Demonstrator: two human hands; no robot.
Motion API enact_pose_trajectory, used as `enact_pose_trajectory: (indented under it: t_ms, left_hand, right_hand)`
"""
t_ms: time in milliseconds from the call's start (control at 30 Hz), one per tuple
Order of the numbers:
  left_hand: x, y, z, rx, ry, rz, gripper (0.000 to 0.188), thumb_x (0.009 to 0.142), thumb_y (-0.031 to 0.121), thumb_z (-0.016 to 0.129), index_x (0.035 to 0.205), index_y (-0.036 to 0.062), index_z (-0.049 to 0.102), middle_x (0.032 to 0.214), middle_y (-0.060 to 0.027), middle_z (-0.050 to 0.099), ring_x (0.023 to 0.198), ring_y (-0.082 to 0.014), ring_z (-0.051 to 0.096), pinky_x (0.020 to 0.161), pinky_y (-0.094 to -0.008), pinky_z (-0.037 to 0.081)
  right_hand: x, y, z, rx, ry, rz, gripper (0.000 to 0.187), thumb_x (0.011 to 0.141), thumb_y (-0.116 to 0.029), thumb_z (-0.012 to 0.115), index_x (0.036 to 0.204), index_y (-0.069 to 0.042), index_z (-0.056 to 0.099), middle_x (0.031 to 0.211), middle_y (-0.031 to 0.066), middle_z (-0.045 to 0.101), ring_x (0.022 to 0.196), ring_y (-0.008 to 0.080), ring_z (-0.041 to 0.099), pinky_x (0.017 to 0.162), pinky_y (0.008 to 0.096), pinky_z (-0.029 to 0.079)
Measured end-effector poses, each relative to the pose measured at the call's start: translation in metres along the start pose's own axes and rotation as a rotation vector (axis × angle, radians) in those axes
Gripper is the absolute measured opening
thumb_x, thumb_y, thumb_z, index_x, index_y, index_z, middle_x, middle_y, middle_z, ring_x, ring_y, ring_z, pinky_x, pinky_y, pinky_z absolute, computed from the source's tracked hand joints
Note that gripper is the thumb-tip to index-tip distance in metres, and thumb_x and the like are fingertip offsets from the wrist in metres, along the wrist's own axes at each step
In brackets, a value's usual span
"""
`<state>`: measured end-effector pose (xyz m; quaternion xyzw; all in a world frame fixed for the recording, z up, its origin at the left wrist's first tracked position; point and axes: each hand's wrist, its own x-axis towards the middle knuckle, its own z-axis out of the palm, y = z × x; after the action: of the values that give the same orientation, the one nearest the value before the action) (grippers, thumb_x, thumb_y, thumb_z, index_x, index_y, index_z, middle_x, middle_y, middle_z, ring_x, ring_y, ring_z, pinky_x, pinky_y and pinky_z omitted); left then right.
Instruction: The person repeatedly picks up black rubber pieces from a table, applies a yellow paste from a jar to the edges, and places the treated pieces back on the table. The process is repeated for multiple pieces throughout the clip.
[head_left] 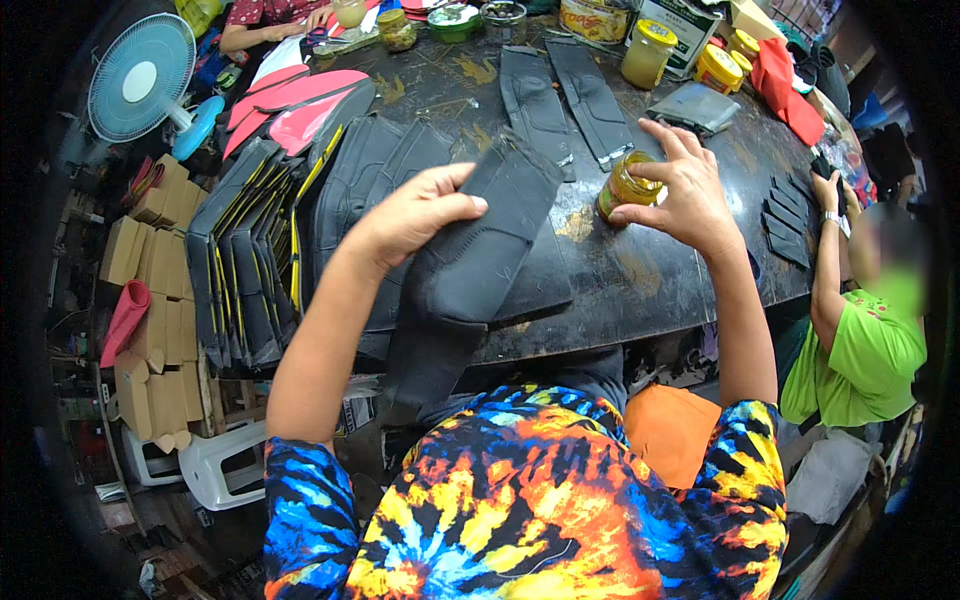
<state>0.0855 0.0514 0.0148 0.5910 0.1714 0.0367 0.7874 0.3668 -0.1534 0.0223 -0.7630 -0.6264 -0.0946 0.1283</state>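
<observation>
**Midway, by the look of it: blk pc (470, 250) in L hand (425, 215), jar (618, 195) by R hand (675, 190)**

Holding pc by its side, hanging past near edge of table (640, 300). Curving R fingers round jar rim; can't tell if gripping. Pair of flat blk pcs (590, 100) toward far edge, prob. left to do; yellow-edged stack (245, 250) at left edge, can't tell done from undone.

Large red lettering runs across the side of the round tub (595, 20) at the far edge of the worktop (635, 290). The white-and-green box (688, 38) to its right carries print too small to read. The black piece (490, 225) bears a small, illegible pale mark.
</observation>
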Motion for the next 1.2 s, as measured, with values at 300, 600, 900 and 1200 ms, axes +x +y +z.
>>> enact_pose_trajectory:
  t_ms: [300,600,900,1200]
  left_hand:
    - [0.007,-0.033,0.003,-0.024,0.117,0.084,0.036,0.099,0.012,0.067,0.131,-0.0013,0.061,0.115,-0.006,0.072,0.1,-0.0112,0.069,0.09,-0.0282,0.057]
    - [0.0,-0.031,-0.002,-0.093,0.021,0.106,0.046,0.092,0.011,0.072,0.136,-0.0007,0.06,0.12,-0.0062,0.071,0.101,-0.0119,0.069,0.091,-0.0282,0.056]
    - [-0.026,-0.025,0.014,-0.13,-0.123,0.05,0.052,0.092,0.007,0.071,0.141,-0.001,0.057,0.12,-0.0048,0.071,0.104,-0.0098,0.067,0.094,-0.0272,0.054]
    - [-0.031,-0.023,0.018,-0.11,-0.205,0.076,0.053,0.093,0.006,0.069,0.144,-0.0022,0.054,0.127,-0.0044,0.068,0.112,-0.01,0.064,0.1,-0.027,0.051]
  right_hand:
    - [-0.03,-0.001,-0.003,0.122,0.509,0.109,0.035,0.072,-0.028,0.088,0.102,-0.013,0.076,0.128,0.0115,0.065,0.121,0.033,0.057,0.104,0.0461,0.042]
    - [-0.047,-0.053,-0.029,0.785,0.392,0.133,0.021,0.087,-0.004,0.069,0.107,-0.001,0.076,0.107,0.0106,0.064,0.104,0.023,0.063,0.094,0.0331,0.047]
    - [0.012,-0.101,-0.01,1.063,-0.056,-0.112,0.042,0.085,0.014,0.057,0.116,-0.008,0.077,0.112,0.0082,0.057,0.106,0.0206,0.059,0.09,0.0302,0.048]
    - [0.019,-0.105,0.009,0.92,0.039,-0.224,0.049,0.079,0.015,0.06,0.114,-0.014,0.079,0.113,0.0088,0.058,0.105,0.0237,0.059,0.091,0.032,0.049]
